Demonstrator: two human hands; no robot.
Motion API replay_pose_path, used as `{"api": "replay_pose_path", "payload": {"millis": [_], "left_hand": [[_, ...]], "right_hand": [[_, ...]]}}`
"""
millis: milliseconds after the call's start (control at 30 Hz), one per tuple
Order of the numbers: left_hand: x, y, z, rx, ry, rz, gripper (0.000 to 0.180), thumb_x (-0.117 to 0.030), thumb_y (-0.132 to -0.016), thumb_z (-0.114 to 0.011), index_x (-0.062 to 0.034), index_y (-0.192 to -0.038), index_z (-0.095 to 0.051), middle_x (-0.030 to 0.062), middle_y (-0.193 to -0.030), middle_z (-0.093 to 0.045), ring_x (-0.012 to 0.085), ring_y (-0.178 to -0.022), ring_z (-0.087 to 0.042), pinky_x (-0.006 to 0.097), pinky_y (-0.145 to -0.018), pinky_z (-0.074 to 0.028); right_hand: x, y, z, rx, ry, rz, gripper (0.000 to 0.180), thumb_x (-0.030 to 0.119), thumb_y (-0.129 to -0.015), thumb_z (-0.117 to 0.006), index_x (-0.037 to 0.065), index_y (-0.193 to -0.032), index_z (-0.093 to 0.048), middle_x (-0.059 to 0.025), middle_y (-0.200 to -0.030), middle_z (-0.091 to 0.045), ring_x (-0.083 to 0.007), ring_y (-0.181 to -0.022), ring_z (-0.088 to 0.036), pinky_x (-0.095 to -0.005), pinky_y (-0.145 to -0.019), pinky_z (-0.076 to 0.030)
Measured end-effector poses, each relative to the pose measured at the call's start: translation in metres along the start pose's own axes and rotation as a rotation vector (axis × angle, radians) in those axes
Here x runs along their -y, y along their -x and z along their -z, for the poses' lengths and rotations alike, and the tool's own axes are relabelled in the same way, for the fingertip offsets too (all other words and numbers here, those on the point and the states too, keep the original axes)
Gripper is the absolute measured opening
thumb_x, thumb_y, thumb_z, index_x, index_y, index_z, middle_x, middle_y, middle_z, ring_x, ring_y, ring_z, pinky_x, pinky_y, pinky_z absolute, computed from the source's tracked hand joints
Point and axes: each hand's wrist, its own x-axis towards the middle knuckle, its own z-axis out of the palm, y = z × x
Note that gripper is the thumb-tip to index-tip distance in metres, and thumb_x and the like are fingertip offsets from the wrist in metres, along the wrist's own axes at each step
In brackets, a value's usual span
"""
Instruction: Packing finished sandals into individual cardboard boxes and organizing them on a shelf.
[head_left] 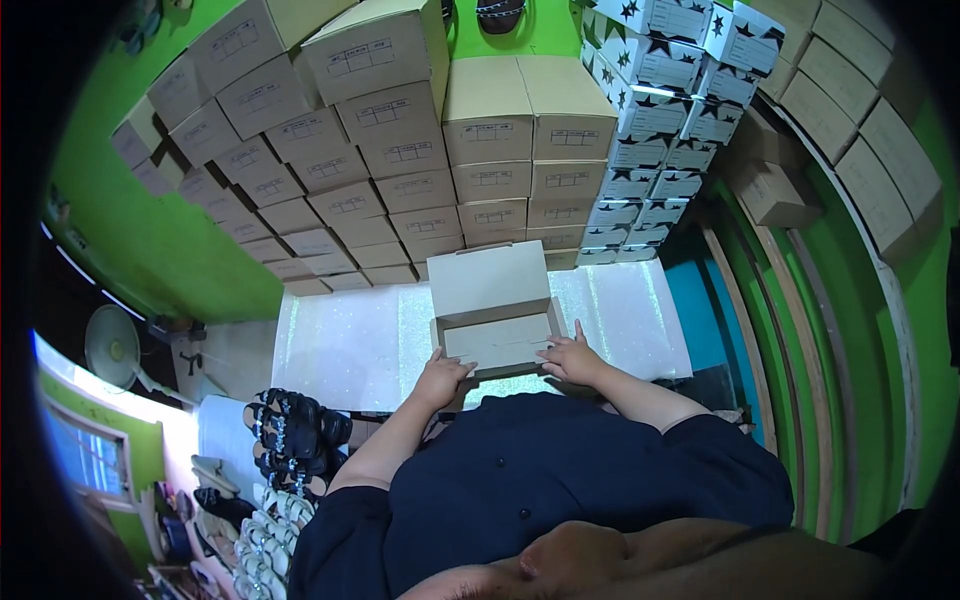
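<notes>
Head view: my left hand (441,378) clamps the near left corner of an open cardboard box (497,343), thumb over the rim, and my right hand (571,361) rests on its near right edge, fingers spread flat on the card rather than closed around it. The box lies on a white sparkly sheet (350,345), its one lid (488,281) raised on the far side. Beyond the box rises a wall of stacked brown boxes (400,190), too many to count, and to the right of that a column of white boxes with black stars (655,120). Left of the box, beyond the sheet's near corner, lie black sandals (292,430), then a row of pale sandals (262,545); their number I cannot tell. One white fan (113,347) stands farther left.
</notes>
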Motion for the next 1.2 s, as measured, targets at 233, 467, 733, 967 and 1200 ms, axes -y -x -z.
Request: {"api": "replay_pose_path", "payload": {"millis": [233, 467, 733, 967, 1200], "left_hand": [[-0.001, 0.010, -0.019, -0.196, -0.068, -0.079, 0.054, -0.038, -0.092, -0.060, -0.0171, -0.142, -0.051, 0.0077, -0.127, -0.064, 0.0292, -0.129, -0.053, 0.063, -0.115, -0.022], [-0.006, 0.015, -0.026, -0.227, -0.231, -0.017, 0.070, -0.044, -0.090, -0.061, -0.0206, -0.151, -0.038, 0.0026, -0.153, -0.043, 0.0293, -0.144, -0.034, 0.074, -0.111, -0.013], [0.022, 0.063, 0.002, -0.234, -0.152, 0.151, 0.074, -0.046, -0.088, -0.063, -0.0218, -0.153, -0.036, 0.0098, -0.162, -0.027, 0.0361, -0.150, -0.021, 0.075, -0.111, -0.010], [0.057, 0.131, 0.065, -0.429, -0.208, 0.543, 0.078, -0.045, -0.088, -0.064, -0.0207, -0.155, -0.034, 0.0151, -0.165, -0.016, 0.0443, -0.150, -0.013, 0.075, -0.110, -0.007], [0.083, 0.213, 0.116, -0.489, -0.238, 0.961, 0.074, -0.048, -0.089, -0.063, -0.0168, -0.152, -0.039, 0.0174, -0.165, -0.015, 0.0455, -0.150, -0.010, 0.075, -0.110, -0.008]], "right_hand": [[0.002, 0.003, -0.013, -0.119, -0.046, -0.059, 0.031, 0.032, -0.096, -0.057, 0.018, -0.121, -0.070, -0.0031, -0.113, -0.071, -0.0232, -0.133, -0.050, -0.0746, -0.112, -0.002], [0.005, 0.000, -0.017, -0.210, -0.038, -0.083, 0.025, 0.031, -0.091, -0.062, 0.015, -0.106, -0.076, -0.0046, -0.102, -0.073, -0.0243, -0.129, -0.054, -0.0757, -0.111, 0.000], [0.042, -0.026, -0.005, -0.328, 0.101, -0.036, 0.024, 0.033, -0.088, -0.065, 0.013, -0.098, -0.075, -0.0025, -0.103, -0.073, -0.0271, -0.131, -0.051, -0.0786, -0.109, 0.001], [0.100, -0.091, -0.011, -0.454, 0.099, 0.190, 0.020, 0.029, -0.086, -0.067, 0.014, -0.097, -0.073, 0.0015, -0.116, -0.069, -0.0247, -0.130, -0.051, -0.0786, -0.109, 0.000], [0.194, -0.155, -0.026, -0.384, 0.023, 0.397, 0.019, 0.029, -0.087, -0.067, 0.014, -0.098, -0.073, 0.0005, -0.117, -0.068, -0.0248, -0.131, -0.050, -0.0795, -0.108, -0.001]]}}
